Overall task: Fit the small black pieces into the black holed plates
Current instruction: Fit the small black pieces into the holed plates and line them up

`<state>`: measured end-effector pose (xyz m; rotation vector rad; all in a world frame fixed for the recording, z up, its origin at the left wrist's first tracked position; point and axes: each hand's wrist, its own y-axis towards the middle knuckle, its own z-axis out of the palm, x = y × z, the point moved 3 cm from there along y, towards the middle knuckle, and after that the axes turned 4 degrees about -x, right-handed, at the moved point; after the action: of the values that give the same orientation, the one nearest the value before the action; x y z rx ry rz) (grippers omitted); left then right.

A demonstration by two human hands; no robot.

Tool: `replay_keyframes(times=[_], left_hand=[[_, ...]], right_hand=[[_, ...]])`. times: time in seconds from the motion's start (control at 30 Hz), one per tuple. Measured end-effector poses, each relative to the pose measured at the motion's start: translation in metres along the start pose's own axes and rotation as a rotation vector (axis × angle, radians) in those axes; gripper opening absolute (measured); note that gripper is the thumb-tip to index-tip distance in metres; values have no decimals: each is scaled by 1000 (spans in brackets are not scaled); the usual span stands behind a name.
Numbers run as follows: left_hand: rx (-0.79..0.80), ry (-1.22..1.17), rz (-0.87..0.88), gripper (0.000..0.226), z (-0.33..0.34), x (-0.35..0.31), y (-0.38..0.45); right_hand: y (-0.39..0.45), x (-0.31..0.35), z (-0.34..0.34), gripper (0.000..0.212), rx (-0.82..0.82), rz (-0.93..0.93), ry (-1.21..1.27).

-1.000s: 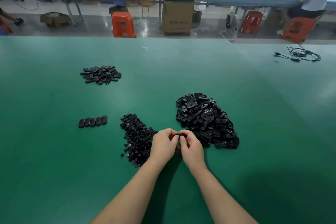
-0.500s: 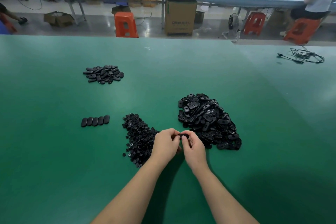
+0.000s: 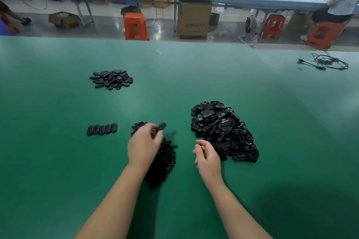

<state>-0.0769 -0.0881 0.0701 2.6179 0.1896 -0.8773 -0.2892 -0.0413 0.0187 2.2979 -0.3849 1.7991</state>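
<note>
Wide green matte worktable (image 3: 58,161) seen across lower frame. Glossy grey concrete floor (image 3: 108,27) seen beyond, at 12 o'clock. Long blue-topped metal-legged bench (image 3: 272,3) set along far side. Orange plastic stool (image 3: 135,26) placed at 11 o'clock; brown cardboard carton (image 3: 193,19) beside it. Tangled black cable (image 3: 328,61) left at 2 o'clock.

Even, fairly bright overhead light on the green surface (image 3: 58,161); a paler washed patch sits on its far right part, toward the cable tangle (image 3: 328,61). Soft dark shadows fall under both forearms and spread over the near-right corner of the surface. Left hand (image 3: 144,146) is motion-blurred, as is the black plate (image 3: 161,126) at its fingertips; right hand (image 3: 206,156) is sharper. Plate pile (image 3: 223,132) shows small glossy highlights. Wide-angle bending curves the surface's far edge. Background benches are soft and noisy.
</note>
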Motion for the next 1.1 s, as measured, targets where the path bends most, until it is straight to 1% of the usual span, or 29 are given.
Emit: replay_keyframes(times=[0.07,0.13,0.2,0.27,0.37,0.43,0.53,0.6,0.7,0.93,1.0,1.1], left_hand=[[-83,-9,-179,15,-15,35,15],[-133,41,-295,21,-24,66,23],[-131,111,-373,24,-26,92,25],[-101,175,-406,27,-25,108,25],[-31,244,-383,35,-22,115,25],[-28,252,-324,40,-21,114,23],[-40,288,-219,32,-18,112,16],[-26,335,-197,34,-17,113,14],[18,380,-209,40,-14,111,20],[95,384,-331,44,-10,113,34],[91,371,-338,47,-11,112,34],[31,298,-311,48,-15,110,26]], right_hand=[[0,-1,0,12,9,-7,-25],[1,-1,2,11,19,-10,-40],[2,-1,3,10,35,-13,-59],[2,-2,4,10,43,-17,-73],[2,-2,4,9,47,-15,-84],[2,-2,5,10,48,-14,-87],[2,-2,5,10,49,-17,-94],[1,-2,4,9,52,-18,-102],[2,-2,4,10,54,-30,-112],[2,-1,5,12,61,-25,-106],[1,-1,5,13,61,-23,-101],[2,-1,5,14,60,-25,-107]])
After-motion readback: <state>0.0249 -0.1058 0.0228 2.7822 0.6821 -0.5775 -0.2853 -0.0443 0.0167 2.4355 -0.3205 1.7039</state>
